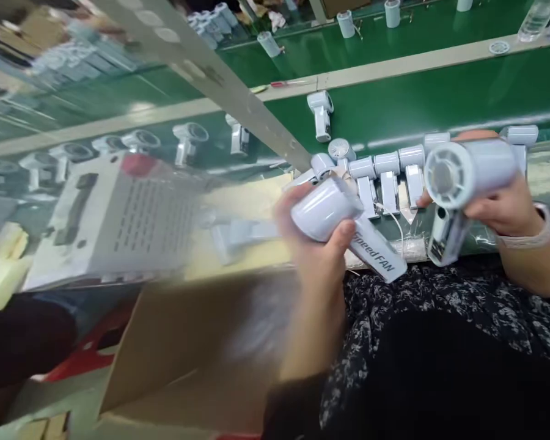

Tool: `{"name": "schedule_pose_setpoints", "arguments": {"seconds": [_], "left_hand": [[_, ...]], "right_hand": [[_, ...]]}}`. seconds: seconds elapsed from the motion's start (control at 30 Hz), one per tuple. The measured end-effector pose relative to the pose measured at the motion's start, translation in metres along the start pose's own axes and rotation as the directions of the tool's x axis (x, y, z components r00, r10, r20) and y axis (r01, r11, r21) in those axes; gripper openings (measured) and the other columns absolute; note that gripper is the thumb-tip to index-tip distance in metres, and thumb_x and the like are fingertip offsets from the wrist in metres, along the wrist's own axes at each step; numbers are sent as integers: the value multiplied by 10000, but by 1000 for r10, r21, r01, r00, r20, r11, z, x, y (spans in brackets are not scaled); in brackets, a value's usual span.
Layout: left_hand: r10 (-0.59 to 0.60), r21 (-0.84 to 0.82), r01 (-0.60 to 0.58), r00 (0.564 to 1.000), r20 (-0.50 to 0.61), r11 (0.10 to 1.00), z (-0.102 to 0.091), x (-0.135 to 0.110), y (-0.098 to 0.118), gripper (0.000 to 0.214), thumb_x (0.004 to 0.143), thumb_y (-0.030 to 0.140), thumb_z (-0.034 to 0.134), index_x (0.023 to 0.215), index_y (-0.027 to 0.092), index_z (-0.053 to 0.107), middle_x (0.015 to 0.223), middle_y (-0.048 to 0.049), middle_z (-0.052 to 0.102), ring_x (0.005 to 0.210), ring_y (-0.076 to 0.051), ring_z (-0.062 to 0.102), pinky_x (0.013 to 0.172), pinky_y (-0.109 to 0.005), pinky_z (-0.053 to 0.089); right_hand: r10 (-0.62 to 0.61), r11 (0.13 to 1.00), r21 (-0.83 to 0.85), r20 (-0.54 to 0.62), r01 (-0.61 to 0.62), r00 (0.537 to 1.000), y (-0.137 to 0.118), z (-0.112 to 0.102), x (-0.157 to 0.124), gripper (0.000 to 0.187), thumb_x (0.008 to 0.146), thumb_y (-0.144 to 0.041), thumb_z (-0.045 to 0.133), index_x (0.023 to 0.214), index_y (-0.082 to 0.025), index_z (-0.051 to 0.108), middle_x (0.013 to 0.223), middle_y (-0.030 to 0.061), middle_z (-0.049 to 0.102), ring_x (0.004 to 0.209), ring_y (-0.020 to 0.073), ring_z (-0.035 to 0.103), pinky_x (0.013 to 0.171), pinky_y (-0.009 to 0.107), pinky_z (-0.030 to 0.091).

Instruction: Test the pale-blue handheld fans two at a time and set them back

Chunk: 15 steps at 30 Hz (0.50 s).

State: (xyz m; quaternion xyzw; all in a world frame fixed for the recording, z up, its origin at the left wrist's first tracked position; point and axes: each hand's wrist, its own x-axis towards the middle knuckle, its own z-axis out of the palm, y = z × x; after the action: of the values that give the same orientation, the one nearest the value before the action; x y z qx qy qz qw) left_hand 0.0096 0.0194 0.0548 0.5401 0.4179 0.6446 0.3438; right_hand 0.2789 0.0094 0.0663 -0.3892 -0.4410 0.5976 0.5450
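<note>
While hands (318, 256) (508, 211) grip one fan (323, 211) (492, 165) each, cardboard box (174, 342) holds pale, blurred contents (266, 315).

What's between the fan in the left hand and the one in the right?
In the head view, a row of fans shows through the gap, with a thin white cable in front.

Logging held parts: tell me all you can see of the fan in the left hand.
The fan is pale, glossy and plastic-looking: a round, barrel-shaped head on a flat, straight handle with dark lettering ending "FAN". It is tilted, handle slanting toward the picture's lower right. The left hand grips the head, thumb wrapped over it. Blur hides finer detail.
</note>
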Motion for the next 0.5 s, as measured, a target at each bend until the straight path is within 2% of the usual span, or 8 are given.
{"name": "schedule_pose_setpoints", "arguments": {"seconds": [0.03, 0.1, 0.17, 0.23, 0.3, 0.33, 0.43, 0.5], "left_hand": [[2, -1, -2, 999, 39, 1000, 4, -2, -1, 669, 762, 567, 931, 1279, 293, 608, 1268, -50, 583, 1001, -215, 641, 784, -308, 585], [26, 44, -30, 995, 95, 999, 13, -7, -2, 715, 765, 593, 919, 1321, 288, 590, 1282, -62, 579, 1049, -238, 639, 877, -359, 587], [89, 123, -107, 985, 146, 987, 21, -11, -2, 752, 731, 591, 943, 1321, 274, 599, 1260, -67, 582, 1112, -267, 625, 983, -408, 561], [141, 169, -177, 969, 202, 970, 25, -13, -3, 726, 733, 596, 939, 1289, 263, 612, 1204, -64, 590, 1111, -276, 618, 1008, -427, 540], [194, 180, -241, 950, 247, 954, 28, -14, -3, 662, 768, 593, 917, 1254, 260, 615, 1163, -58, 593, 1080, -269, 619, 974, -415, 536], [220, 178, -271, 940, 262, 946, 29, -15, -4, 641, 785, 589, 906, 1249, 261, 610, 1155, -57, 592, 1068, -262, 619, 955, -404, 536], [263, 172, -317, 924, 278, 933, 34, -17, -7, 651, 817, 620, 869, 1273, 261, 573, 1168, -61, 586, 1084, -259, 623, 947, -398, 540], [233, 177, -290, 930, 283, 941, 37, -20, -8, 694, 825, 668, 833, 1301, 258, 537, 1206, -73, 583, 1112, -264, 625, 960, -406, 544]], "right_hand": [[-29, 1000, -5, -1, 29, 1000, 11, 4, 2, 887, 684, -426, 984, 1456, -349, 555, 1367, 23, 719, 1155, 289, 761, 884, 372, 625], [3, 1000, -23, 15, -3, 1000, 35, 11, 4, 946, 817, -501, 919, 1602, -356, 411, 1370, 86, 693, 1138, 307, 760, 888, 409, 668], [48, 994, -95, 36, -44, 998, 56, 17, 0, 990, 901, -601, 829, 1681, -343, 276, 1502, 136, 596, 1300, 340, 680, 1041, 480, 628], [58, 984, -173, 97, -41, 994, 68, 20, -6, 1063, 905, -715, 766, 1711, -308, 204, 1677, 157, 428, 1510, 367, 505, 1258, 544, 443], [62, 977, -211, 208, -17, 976, 73, 22, -11, 1191, 873, -807, 732, 1741, -276, 113, 1780, 174, 260, 1621, 386, 347, 1349, 564, 264], [72, 976, -217, 272, -12, 960, 72, 23, -13, 1260, 849, -833, 735, 1752, -272, 60, 1803, 183, 203, 1643, 396, 306, 1357, 575, 227], [85, 966, -256, 384, 18, 919, 69, 27, -15, 1374, 779, -839, 796, 1768, -272, 30, 1815, 203, 177, 1641, 438, 302, 1336, 625, 255], [92, 945, -326, 364, 34, 927, 67, 29, -15, 1383, 770, -804, 831, 1773, -258, 52, 1775, 226, 280, 1575, 464, 408, 1294, 659, 327]]}}
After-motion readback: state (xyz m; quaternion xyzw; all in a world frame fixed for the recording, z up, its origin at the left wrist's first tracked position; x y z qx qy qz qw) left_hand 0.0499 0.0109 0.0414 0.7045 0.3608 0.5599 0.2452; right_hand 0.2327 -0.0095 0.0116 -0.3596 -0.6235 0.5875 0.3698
